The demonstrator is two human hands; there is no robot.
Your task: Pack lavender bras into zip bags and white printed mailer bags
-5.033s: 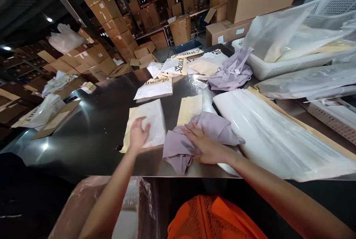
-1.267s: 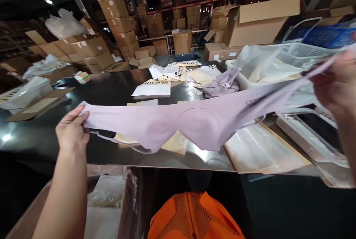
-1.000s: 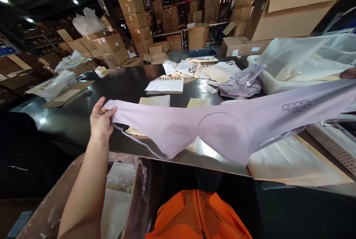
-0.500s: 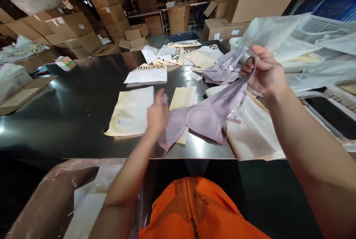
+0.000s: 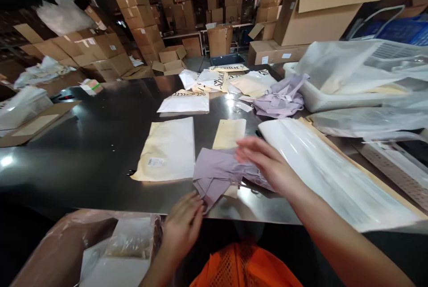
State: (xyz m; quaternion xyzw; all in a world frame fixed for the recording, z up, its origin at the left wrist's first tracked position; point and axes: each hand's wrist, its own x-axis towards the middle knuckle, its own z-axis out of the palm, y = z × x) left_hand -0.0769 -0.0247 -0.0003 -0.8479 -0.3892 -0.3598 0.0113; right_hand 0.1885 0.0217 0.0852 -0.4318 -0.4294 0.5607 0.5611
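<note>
A lavender bra (image 5: 214, 169) lies bunched and folded over at the table's front edge, partly covering a cream paper slip (image 5: 230, 133). Above its right side is my right hand (image 5: 267, 162), open, with fingers stretched out and slightly blurred. Down at the bra's lower left corner, my left hand (image 5: 183, 218) rests by the table edge, fingers extended and thumb apart; whether its fingertips touch the fabric I cannot tell. A white and cream mailer bag (image 5: 170, 149) with a label lies left of the bra. More lavender garments (image 5: 281, 97) are heaped farther back.
Printed mailers (image 5: 217, 77) lie at the table's back. To the right are a stack of clear plastic bags (image 5: 314, 166) and a white basket (image 5: 321, 100) with bags. A plastic-lined box (image 5: 123, 242) stands below the front edge at left. Cartons (image 5: 137, 10) fill the background.
My right hand has come down and left, letting go of the raised bra end. The bra, stretched out before, is now folded together on the table. My left hand has moved down towards the edge.
</note>
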